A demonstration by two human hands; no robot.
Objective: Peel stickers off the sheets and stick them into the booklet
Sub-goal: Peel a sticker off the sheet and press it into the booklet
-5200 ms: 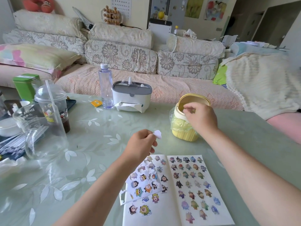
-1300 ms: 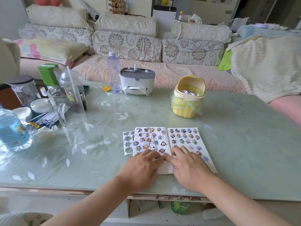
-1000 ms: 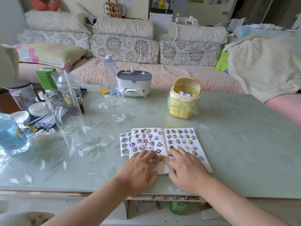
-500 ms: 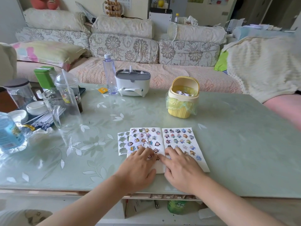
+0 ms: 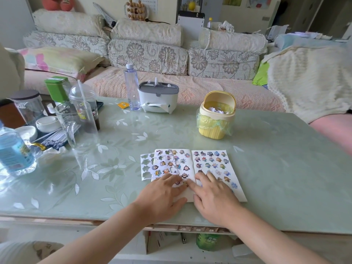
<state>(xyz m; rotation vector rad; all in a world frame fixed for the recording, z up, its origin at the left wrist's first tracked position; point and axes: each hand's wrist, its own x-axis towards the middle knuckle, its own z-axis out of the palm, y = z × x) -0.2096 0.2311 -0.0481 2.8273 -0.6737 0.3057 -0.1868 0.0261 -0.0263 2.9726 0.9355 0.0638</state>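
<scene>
Bright soft daylight; wide-angle bending at edges.

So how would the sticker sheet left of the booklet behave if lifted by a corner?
Probably floppy: the sticker sheet looks thin and riddled with empty cut-outs, so it would likely sag. It seems very light; a push might slide it across the glossy table. Strips between holes could tear.

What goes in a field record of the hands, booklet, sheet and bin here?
left hand: flat on the booklet's left page, fingers straight
right hand: flat on the right page, forefinger near the spine
booklet: open on the table, both pages carrying stickers
sticker sheet: partly emptied, jutting past the booklet's left edge
bin: yellow, lid open, paper scraps inside
</scene>
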